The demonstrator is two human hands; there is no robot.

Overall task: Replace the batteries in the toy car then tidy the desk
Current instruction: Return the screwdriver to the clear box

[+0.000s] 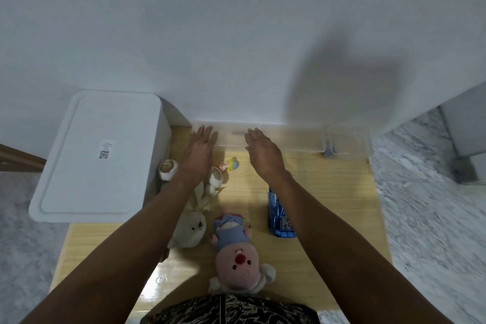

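Observation:
A blue toy car (279,214) lies on the wooden desk (328,192) just below my right forearm. My left hand (199,151) and my right hand (263,150) reach forward with straight fingers, palms down, toward a clear plastic box (231,137) at the desk's back edge by the wall. Both hands hold nothing. Whether the fingertips touch the box is unclear because of blur.
A white lidded bin (97,155) stands at the back left. A cream plush rabbit (189,223), a pink plush doll (236,252) and a small figurine (230,164) lie on the desk. A second clear container (344,144) sits at the back right.

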